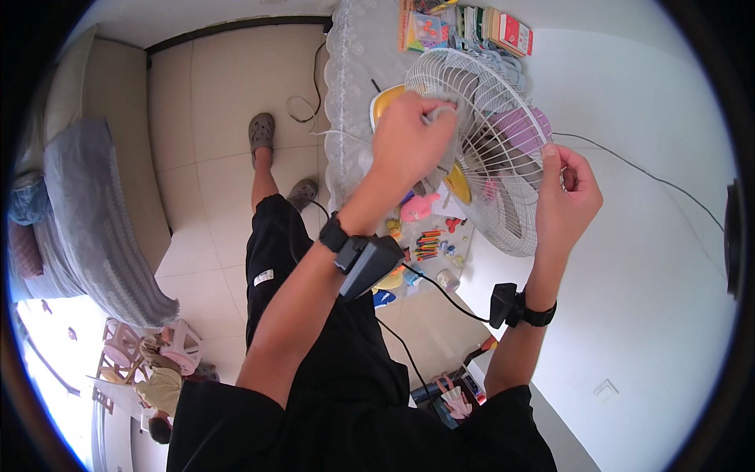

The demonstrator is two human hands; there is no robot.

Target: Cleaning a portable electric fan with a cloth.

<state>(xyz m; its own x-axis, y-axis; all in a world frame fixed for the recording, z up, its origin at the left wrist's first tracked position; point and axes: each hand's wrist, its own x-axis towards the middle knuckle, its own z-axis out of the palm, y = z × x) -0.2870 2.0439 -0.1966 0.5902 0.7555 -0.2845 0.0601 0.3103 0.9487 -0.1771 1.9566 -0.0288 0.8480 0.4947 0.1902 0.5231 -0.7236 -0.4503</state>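
My left hand (413, 133) is curled around a blurred grey cloth (451, 144) at the near side of a white wire fan guard (507, 88). The thumb and fingers of my right hand (569, 192) pinch the guard's outer rim. The guard stands tilted over a lace-covered table (354, 65). Grey fan blades (501, 150) show through the wires, along with a yellow part (458, 183). A yellow-and-white base (386, 103) is partly hidden behind my left hand. Black devices are strapped to both wrists.
Books (495, 29) stand at the table's far end. Crayons (428, 245), a pink toy (420, 207) and a tin can (448, 280) lie nearer. A dark cord (643, 168) runs along the white wall. Another cable (318, 88) reaches the floor. A person (159, 389) sits at lower left.
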